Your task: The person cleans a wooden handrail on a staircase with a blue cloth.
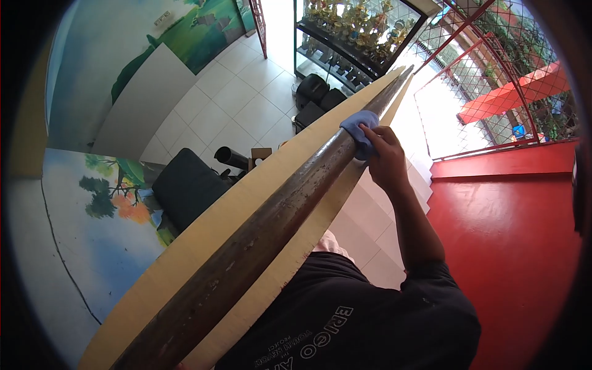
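Observation:
My right hand is closed around a blue cloth, which is draped over a dark brown handrail and pressed against it. The rail is round, with worn, scuffed patches and a shiny upper side. It slants from the lower left up to a narrow far end. Beneath it runs a cream-yellow ledge that shows along both sides of the rail. The cloth hides the part of the rail under it. My left hand does not show.
Beyond the ledge are a black office chair, a black cylinder and a tiled floor. A glass cabinet of trophies stands at the far end. Stairs, a red wall and a metal grille lie to the right.

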Available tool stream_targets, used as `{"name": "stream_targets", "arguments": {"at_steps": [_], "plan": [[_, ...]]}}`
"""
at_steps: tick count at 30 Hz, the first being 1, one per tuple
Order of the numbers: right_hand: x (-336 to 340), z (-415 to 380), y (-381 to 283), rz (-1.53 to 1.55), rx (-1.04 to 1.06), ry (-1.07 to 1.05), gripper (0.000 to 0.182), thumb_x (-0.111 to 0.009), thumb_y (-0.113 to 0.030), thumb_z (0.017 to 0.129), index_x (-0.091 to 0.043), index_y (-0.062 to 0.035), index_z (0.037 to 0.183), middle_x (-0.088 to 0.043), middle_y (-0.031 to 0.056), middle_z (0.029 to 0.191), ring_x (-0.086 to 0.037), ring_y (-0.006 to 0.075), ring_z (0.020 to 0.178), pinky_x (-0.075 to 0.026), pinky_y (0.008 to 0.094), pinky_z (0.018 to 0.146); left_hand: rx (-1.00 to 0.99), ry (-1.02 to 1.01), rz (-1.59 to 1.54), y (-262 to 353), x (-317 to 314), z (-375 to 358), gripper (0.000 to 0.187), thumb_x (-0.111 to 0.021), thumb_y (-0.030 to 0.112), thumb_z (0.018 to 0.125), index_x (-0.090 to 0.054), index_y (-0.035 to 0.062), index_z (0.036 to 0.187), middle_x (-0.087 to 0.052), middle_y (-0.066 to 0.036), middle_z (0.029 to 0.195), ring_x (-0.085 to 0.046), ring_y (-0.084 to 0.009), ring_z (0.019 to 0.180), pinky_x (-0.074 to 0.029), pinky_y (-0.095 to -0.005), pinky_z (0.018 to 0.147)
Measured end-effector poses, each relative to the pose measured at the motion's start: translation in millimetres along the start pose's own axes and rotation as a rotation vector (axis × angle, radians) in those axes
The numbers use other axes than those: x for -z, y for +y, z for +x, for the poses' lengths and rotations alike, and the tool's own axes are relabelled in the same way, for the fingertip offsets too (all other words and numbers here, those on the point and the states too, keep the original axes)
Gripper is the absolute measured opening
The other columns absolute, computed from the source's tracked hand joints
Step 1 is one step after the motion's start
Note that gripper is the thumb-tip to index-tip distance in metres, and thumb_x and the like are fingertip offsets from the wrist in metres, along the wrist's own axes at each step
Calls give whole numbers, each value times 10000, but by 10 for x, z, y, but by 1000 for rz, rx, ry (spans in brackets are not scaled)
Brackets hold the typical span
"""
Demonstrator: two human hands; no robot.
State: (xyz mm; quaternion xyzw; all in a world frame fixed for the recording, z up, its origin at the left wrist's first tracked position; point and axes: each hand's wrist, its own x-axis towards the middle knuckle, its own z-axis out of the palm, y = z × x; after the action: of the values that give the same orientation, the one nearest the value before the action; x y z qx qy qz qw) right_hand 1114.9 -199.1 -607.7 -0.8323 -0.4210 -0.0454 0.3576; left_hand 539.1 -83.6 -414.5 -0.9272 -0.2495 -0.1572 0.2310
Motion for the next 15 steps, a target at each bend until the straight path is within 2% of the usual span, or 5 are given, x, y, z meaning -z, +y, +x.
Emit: {"name": "stream_targets", "arguments": {"at_steps": [4, 8, 10, 15], "plan": [[30, -154, -442, 38, 29, -12, 534, -605, 91, 743, -665, -69, 1249, -605, 130, 1005, -639, 294, 890, -535, 372, 780, 35, 74, 100, 105, -66, 73, 211, -648, 209, 950, -643, -2, 941, -660, -82, 753, -586, -159, 589, -474, -271, 509], [-60, -233, -393, 163, 28, 23, 570, -592, 92, 721, -648, -56, 1269, -573, 141, 1049, -636, 294, 892, -531, 368, 774, 145, 157, 138, 273, -111, 313, 356, -613, 404, 956, -656, 60, 1038, -636, -67, 717, -541, -151, 556, -451, -292, 501], [-86, -207, -371, 173, 6, 4, 603, -583, 89, 709, -644, -85, 1284, -558, 137, 1086, -634, 296, 912, -522, 374, 814, 217, 198, 163, 351, -109, 356, 435, -595, 502, 959, -662, 91, 1087, -624, -60, 698, -518, -148, 539, -440, -303, 497], [-104, -140, -358, 183, -14, -16, 611, -526, 96, 725, -652, -118, 1283, -560, 131, 1091, -624, 299, 939, -499, 371, 879, 437, 183, 23, 347, -158, 88, 365, -595, 299, 974, -640, -41, 1099, -686, -136, 884, -660, -290, 805, -529, -410, 726]]}}
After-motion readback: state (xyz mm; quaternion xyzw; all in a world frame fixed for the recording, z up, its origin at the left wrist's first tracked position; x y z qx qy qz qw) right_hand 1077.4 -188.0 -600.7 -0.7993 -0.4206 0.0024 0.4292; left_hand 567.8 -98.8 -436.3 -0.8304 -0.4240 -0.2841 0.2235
